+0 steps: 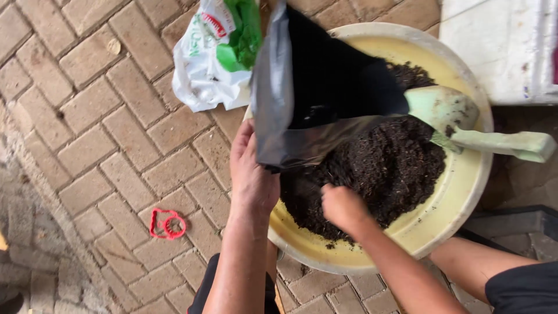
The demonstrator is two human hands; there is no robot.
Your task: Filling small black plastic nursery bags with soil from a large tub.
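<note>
- Left hand [251, 174] grips the lower edge of a black plastic grow bag [317, 87], fingers wrapped over the crumpled rim. Bag is held up w/ its mouth open over the basin, so anything going in or spilling out lands back in the mix rather than on the ground.
- Right hand [343, 206] is down in the dark soil [395, 163], fingers curled into a loose fist. Looks closed on a handful of soil, but the palm side is hidden, so can't tell for sure how much is in it.
- Soil sits heaped in a wide, shallow yellow basin [459, 203], piled toward the middle and far side; near rim shows bare yellow w/ a few crumbs.
- Pale green trowel [465, 119] lies w/ its blade on the soil and handle resting out over the basin's right rim. Nobody holding it; parked there w/in easy reach.
- Basin stands on herringbone brick paving [99, 128], just in front of the person's knees, so both arms reach it w/o stretching.
- White-and-green plastic bag [212, 52] lies crumpled on the bricks, touching or just beside the basin's far-left rim, partly behind the black bag.
- Small red plastic ring-shaped item [167, 224] lies on the bricks, left of the left forearm, apart from the basin.
- White box-like thing [500, 46] at top right; only part in view.
</note>
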